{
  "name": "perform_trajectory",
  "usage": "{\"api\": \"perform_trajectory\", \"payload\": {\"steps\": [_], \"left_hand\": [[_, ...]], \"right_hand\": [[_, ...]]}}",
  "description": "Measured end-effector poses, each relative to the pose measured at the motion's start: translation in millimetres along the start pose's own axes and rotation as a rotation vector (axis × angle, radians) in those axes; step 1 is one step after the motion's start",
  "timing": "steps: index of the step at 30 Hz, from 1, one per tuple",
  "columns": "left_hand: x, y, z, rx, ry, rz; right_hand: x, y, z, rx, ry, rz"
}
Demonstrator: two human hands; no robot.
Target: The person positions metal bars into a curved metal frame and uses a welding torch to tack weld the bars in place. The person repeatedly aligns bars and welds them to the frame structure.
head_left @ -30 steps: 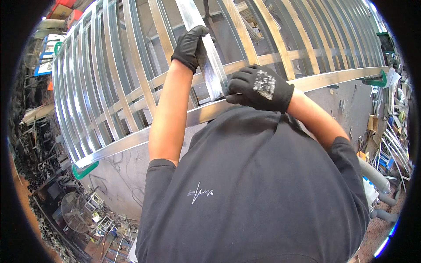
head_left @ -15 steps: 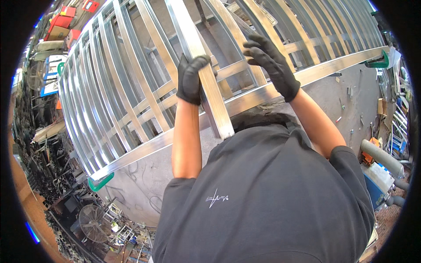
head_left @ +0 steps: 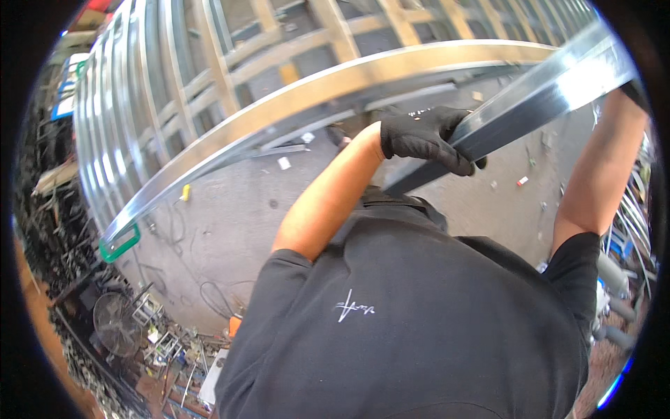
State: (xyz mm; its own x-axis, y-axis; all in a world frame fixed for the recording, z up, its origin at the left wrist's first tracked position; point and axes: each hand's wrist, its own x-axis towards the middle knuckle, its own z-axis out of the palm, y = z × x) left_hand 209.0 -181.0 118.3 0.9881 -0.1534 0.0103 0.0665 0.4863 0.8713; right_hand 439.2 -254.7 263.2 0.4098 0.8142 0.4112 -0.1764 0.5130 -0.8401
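A long, shiny square metal tube (head_left: pixel 520 105) slants across in front of my chest, its near end low and its far end up at the right. My left hand (head_left: pixel 426 140), in a black glove, is closed around its lower part. At the far right my right arm reaches up to the tube's upper part. Only a sliver of the right glove (head_left: pixel 635 98) shows there, its fingers hidden behind the tube and the picture's rim. Beyond the tube lies a large metal frame (head_left: pixel 349 84) of many parallel bars, apart from my left hand.
A green support (head_left: pixel 120 244) stands under the frame's near left corner. Below left are a round fan (head_left: pixel 117 322), cables on the grey floor (head_left: pixel 230 237) and piled scrap. Metal lengths and grey cylinders (head_left: pixel 614 276) lie at the right.
The tube has swung from lying over the frame to slanting rightward, clear of its bars. Both hands have moved right, the right one up to the tube. The view has turned too.
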Motion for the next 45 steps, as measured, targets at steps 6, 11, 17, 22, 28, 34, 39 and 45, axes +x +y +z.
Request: {"api": "perform_trajectory", "payload": {"steps": [6, 11, 17, 22, 28, 34, 39, 45], "left_hand": [[122.3, -64.6, 158.1, 0.327, -0.054, -0.070], [184.1, -137.1, 275.6, 0.154, -0.591, -0.231], [186.3, -218.4, 290.1, 0.536, -0.270, 0.048], [102.8, -278.1, 139.0, 0.938, 0.032, -0.327], [-179.4, -301.4, -13.0, 1.600, 0.385, -0.875], [-299.2, -270.0, 41.2, 1.148, 0.724, -1.180], [-338.3, -327.7, 106.5, 0.850, 0.879, -0.996], [-353.3, -357.5, 124.7, 0.852, 0.791, -1.060]], "right_hand": [[-198.3, -180.6, -82.4, -0.352, 0.308, -0.162], [-329.9, -296.7, -104.5, -0.628, 0.589, -0.298], [-439.6, -358.7, -108.3, -0.860, 0.910, -0.425], [-494.8, -306.0, -126.4, -1.360, 1.037, -0.214], [-572.6, -146.9, -214.2, -1.091, 0.981, -0.185], [-715.8, 23.0, -369.4, -1.151, 1.245, 0.270], [-690.5, -11.8, -391.0, -0.901, 1.283, 0.405], [-744.0, -35.9, -378.7, -0.851, 1.224, 0.270]]}}
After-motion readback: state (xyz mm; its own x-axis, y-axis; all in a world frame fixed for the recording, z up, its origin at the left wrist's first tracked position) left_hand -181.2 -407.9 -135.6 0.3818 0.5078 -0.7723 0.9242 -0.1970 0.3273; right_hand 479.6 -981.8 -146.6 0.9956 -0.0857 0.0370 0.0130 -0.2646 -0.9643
